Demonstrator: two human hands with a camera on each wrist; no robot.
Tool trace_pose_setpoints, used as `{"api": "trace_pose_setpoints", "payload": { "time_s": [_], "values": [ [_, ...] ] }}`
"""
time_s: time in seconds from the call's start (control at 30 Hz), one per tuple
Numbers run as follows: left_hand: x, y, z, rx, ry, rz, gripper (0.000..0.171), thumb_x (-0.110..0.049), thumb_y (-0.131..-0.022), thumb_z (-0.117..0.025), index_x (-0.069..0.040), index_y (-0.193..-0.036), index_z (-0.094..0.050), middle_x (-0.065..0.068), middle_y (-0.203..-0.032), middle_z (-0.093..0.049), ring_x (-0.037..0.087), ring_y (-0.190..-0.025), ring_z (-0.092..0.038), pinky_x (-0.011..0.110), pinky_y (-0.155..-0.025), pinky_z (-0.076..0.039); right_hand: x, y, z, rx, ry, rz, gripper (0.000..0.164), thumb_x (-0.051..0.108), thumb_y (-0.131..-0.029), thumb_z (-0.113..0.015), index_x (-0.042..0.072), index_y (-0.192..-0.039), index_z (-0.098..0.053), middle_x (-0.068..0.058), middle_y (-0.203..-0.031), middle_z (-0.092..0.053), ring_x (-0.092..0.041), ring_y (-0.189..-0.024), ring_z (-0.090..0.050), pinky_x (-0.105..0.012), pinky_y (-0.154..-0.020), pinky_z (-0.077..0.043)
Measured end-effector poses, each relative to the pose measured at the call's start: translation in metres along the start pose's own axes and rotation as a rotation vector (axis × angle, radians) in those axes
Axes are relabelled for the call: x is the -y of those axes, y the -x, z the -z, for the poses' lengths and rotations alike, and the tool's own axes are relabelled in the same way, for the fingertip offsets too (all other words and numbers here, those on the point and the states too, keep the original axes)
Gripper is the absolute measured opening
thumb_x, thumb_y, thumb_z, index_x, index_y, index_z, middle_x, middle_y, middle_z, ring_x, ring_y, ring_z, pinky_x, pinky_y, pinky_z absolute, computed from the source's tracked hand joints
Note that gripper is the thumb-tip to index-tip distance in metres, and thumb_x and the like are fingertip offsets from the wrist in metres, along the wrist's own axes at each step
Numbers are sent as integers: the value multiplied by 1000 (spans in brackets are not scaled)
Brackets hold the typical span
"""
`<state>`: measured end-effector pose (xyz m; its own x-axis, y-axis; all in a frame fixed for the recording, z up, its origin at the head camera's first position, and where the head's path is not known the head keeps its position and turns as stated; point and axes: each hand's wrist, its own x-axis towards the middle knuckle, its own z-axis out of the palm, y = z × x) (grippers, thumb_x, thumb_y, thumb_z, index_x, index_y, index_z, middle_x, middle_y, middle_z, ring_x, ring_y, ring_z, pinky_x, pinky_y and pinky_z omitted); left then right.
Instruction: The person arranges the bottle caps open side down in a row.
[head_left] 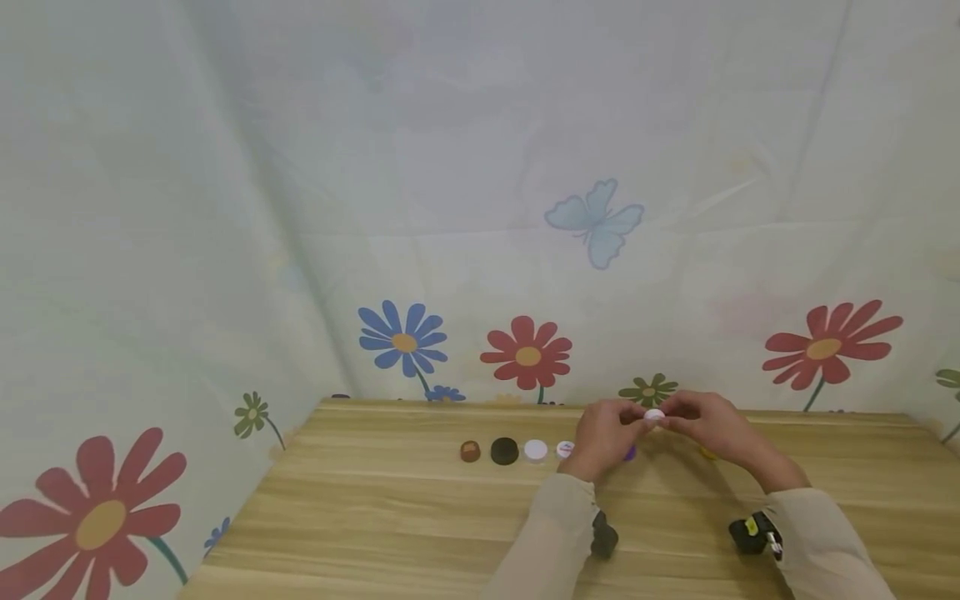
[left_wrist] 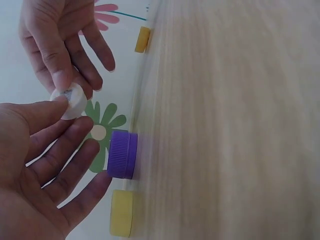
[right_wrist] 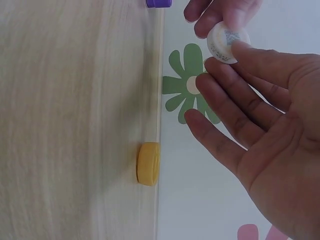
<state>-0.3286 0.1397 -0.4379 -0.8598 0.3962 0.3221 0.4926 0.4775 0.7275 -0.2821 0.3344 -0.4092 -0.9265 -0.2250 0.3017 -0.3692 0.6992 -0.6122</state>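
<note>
A white bottle cap [head_left: 654,414] is raised above the back of the table, pinched from both sides. My left hand [head_left: 603,435] grips it between thumb and fingers; my right hand [head_left: 712,427] pinches its other side. Small printing with a square code marks the face of the white cap [right_wrist: 228,42] in the right wrist view. Below the left hand stands a purple cap [left_wrist: 123,154], with the little finger close by it; whether they touch I cannot tell. Beside that is a yellow cap [left_wrist: 121,213], hidden by the hand in the head view. An orange-yellow cap [right_wrist: 148,164] sits below the right hand.
Leftward along the wooden table [head_left: 390,508] run a brown cap [head_left: 470,451], a black cap [head_left: 505,451], a white cap [head_left: 536,451] and a white cap with printing [head_left: 566,450]. A flowered cloth [head_left: 450,208] hangs behind the table's back edge.
</note>
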Motion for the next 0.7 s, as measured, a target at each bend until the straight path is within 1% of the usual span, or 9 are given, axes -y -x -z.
{"api": "trace_pose_setpoints", "payload": {
  "time_s": [0.07, 0.17, 0.27, 0.33, 0.43, 0.6, 0.7],
  "values": [
    [-1, 0, 0, -1, -6, 1, 16, -32, -98, -79, -19, -106, -83, -13, -96, -76, 0, -90, -64, 22, -85, -51, -2, 0, 0, 2, 2, 3, 12, 12, -101, -74, 2, -107, -74, -6, -101, -75, -37, -103, -71, -56, -88, -58],
    [-1, 0, 0, -5, -21, -13, 15, -26, -97, -80, -18, -110, -83, -13, -95, -77, -1, -90, -65, 21, -85, -50, -3, 0, 1, 6, -1, -12, 16, 15, -102, -73, 1, -109, -74, -6, -102, -76, -36, -103, -71, -54, -87, -58],
    [-1, 0, 1, -2, -21, -33, 21, -18, -95, -81, -17, -115, -81, -11, -95, -78, -2, -89, -67, 18, -84, -50, -4, 0, 1, 14, -11, -29, 18, 15, -104, -71, -1, -112, -73, -9, -104, -76, -33, -100, -71, -50, -83, -57],
    [-1, 0, 1, 5, -9, -54, 25, -13, -93, -83, -17, -118, -80, -8, -95, -79, -2, -87, -68, 17, -82, -50, -3, 0, 2, 20, -24, -35, 18, 14, -105, -69, -2, -113, -72, -11, -104, -76, -33, -98, -72, -50, -81, -57],
    [-1, 0, 1, 21, 15, -63, 29, -9, -92, -83, -17, -119, -80, -4, -98, -80, -2, -86, -69, 16, -80, -51, -2, 0, 2, 28, -33, -43, 18, 11, -106, -66, -3, -115, -71, -11, -104, -76, -31, -95, -72, -49, -79, -57],
    [0, 1, 1, 29, 17, -72, 29, -8, -91, -84, -18, -118, -80, -3, -97, -80, -2, -84, -69, 15, -78, -51, 0, 1, 3, 44, -43, -44, 19, 10, -106, -65, -4, -118, -70, -10, -103, -76, -28, -92, -72, -49, -79, -56],
    [0, 1, 2, 26, 8, -78, 28, -9, -90, -86, -17, -116, -80, -4, -95, -80, -2, -83, -68, 16, -78, -51, 1, 2, 3, 60, -68, -47, 21, 11, -106, -65, -5, -120, -70, -12, -105, -76, -28, -94, -72, -53, -82, -58]
  ]
}}
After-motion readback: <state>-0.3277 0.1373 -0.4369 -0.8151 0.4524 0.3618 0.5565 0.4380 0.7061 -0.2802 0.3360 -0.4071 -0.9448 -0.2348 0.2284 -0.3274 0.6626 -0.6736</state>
